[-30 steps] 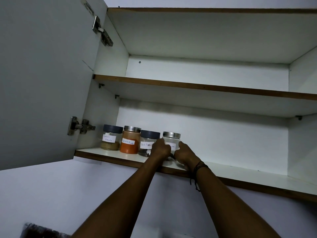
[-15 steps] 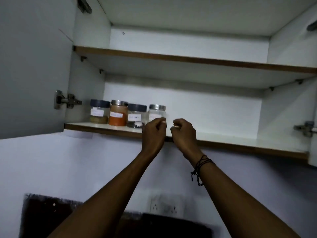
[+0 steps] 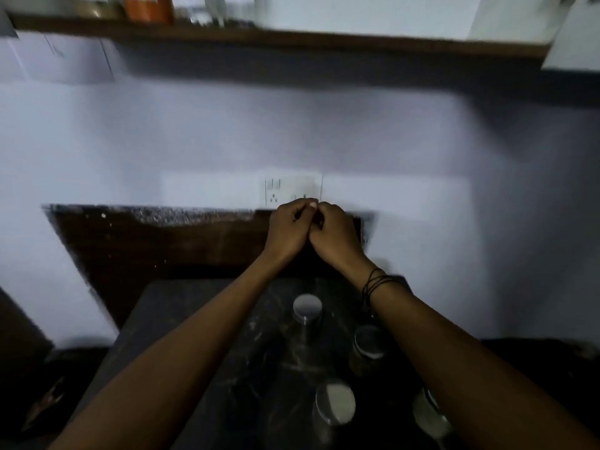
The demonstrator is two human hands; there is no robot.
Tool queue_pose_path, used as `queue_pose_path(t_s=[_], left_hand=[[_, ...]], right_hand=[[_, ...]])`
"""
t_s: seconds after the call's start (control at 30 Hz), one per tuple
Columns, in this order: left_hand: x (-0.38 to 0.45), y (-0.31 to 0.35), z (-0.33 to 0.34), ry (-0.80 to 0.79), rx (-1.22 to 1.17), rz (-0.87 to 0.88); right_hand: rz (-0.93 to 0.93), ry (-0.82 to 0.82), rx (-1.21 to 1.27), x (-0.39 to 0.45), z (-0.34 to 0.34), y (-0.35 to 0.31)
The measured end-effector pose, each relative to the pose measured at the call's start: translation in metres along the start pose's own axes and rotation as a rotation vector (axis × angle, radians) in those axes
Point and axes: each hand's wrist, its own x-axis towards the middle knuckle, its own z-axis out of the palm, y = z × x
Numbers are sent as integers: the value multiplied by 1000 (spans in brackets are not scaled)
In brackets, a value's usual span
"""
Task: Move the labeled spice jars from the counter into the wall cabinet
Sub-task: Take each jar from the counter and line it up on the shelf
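I see both hands raised in front of the wall, above the dark counter (image 3: 201, 319). The left hand (image 3: 287, 230) and the right hand (image 3: 336, 232) touch at the knuckles, fingers curled inward. Neither hand holds anything that I can make out; the gap between the fingertips is shadowed. A dark cord bracelet (image 3: 373, 284) circles the right wrist.

Four spice jars remain on the counter, all seen from above. A silver-lidded jar (image 3: 307, 306) stands between the forearms. A dark-rimmed jar (image 3: 368, 344) sits just beside the right forearm. A third jar (image 3: 334, 402) stands nearer the camera. A fourth jar (image 3: 431, 414) is partly covered by the right forearm. I cannot read any labels from this angle.

The wall cabinet's bottom shelf edge (image 3: 292, 40) crosses the top of the frame, heavily blurred. An orange jar (image 3: 149, 8) on it is cut off by the frame; its neighbours are smeared and I cannot tell them apart. A wall socket plate (image 3: 285, 190) sits just behind the hands.
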Motion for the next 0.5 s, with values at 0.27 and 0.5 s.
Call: queue_pose_path(t_s=[0.27,0.5], left_hand=[[-131,-99,46,-275,133,-251],[-232,-135,78,-528,181,-332]], right_hand=[[274,-221,-114,-123,59,98],[463,-427,-372,-242,84,162]])
